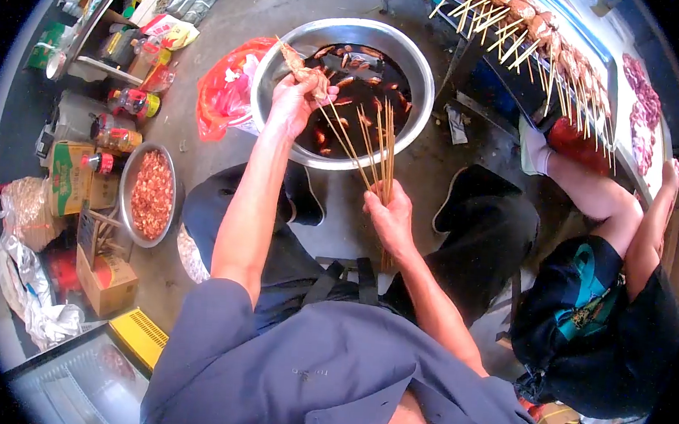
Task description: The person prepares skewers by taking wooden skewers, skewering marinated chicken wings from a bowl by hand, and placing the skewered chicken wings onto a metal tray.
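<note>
My left hand [296, 103] is closed around a piece of raw meat [310, 76], pale and brownish, above the left side of a wide metal basin [344, 29]. Dark liquid [355, 95] fills the basin, with reddish-brown pieces floating in it. In front of the near rim, my right hand [390, 215] grips a bundle of thin bamboo skewers [389, 148], their upper ends fanned out over the liquid. A skewer or two slant from that bundle up to the meat. Whether a tip has gone into the meat is hidden by my left fingers.
A red plastic bag [215, 97] touches the basin's left. Further left are a bowl of chopped reddish pieces [152, 195], bottles [133, 103] and cartons [106, 282]. At right, a co-worker's arm [654, 218] reaches a table holding skewered meat [559, 50] and dark red meat [640, 115].
</note>
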{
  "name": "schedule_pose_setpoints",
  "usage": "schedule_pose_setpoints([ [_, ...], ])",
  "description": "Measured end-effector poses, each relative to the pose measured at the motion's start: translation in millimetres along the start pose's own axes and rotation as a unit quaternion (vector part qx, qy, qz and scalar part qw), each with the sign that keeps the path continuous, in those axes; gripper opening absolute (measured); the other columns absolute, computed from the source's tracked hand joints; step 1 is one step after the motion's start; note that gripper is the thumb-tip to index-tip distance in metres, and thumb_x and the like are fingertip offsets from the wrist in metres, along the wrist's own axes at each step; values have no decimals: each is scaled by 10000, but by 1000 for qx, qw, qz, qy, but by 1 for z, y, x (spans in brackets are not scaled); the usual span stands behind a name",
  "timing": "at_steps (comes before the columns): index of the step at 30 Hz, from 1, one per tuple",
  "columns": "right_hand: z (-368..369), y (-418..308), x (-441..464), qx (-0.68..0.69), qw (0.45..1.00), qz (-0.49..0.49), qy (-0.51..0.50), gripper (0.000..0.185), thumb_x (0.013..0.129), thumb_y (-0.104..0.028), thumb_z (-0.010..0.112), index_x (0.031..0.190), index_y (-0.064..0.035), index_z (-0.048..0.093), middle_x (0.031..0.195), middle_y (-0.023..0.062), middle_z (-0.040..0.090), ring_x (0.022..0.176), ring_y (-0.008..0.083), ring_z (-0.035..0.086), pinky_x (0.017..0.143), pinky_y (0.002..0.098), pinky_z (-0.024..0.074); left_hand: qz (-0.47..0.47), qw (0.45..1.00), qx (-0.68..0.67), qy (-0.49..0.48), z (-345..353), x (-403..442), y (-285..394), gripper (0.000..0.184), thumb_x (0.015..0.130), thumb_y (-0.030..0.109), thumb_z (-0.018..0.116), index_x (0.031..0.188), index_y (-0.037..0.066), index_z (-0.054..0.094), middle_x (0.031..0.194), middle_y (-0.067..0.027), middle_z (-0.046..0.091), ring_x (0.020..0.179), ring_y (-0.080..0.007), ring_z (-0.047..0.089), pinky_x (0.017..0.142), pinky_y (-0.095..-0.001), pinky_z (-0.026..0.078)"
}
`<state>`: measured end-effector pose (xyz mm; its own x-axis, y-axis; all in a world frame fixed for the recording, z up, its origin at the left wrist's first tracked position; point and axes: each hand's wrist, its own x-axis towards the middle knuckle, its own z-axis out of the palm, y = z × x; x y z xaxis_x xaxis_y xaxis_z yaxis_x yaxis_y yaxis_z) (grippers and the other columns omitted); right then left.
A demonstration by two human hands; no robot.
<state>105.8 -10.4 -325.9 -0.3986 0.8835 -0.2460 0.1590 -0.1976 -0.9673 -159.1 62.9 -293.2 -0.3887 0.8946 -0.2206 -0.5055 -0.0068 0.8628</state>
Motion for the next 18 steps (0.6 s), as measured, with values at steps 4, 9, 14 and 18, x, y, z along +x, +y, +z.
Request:
schedule_pose_setpoints([
  [4,-1,-6,-1,8,999,37,1,179,854,-181,605,885,-14,549,698,74,606,660,159,589,616,321,478,1,1000,3,3,-1,-1,0,156,922,53,511,1051,-35,510,863,-132,618,770,-285,664,682,-373,572],
  [9,-2,-6,-1,45,998,46,25,179,868,-193,596,859,-21,548,687,58,609,636,153,584,596,315,469,-8,1000,6,21,1,-3,-1,146,919,45,507,1041,-33,517,849,-127,618,767,-281,664,674,-366,570],
  [14,0,0,1,30,998,45,31,141,865,-158,607,863,-23,566,658,37,595,608,133,578,581,294,472,-28,999,21,-13,-5,-2,-6,162,902,58,533,1054,4,537,946,-138,617,848,-286,658,724,-393,563],
  [18,3,0,-2,76,995,60,27,117,864,-133,609,876,-21,579,664,24,593,595,109,567,565,272,470,-45,999,11,-26,-1,-5,-10,169,889,65,568,1047,12,542,941,-129,619,841,-301,658,731,-407,558],
])
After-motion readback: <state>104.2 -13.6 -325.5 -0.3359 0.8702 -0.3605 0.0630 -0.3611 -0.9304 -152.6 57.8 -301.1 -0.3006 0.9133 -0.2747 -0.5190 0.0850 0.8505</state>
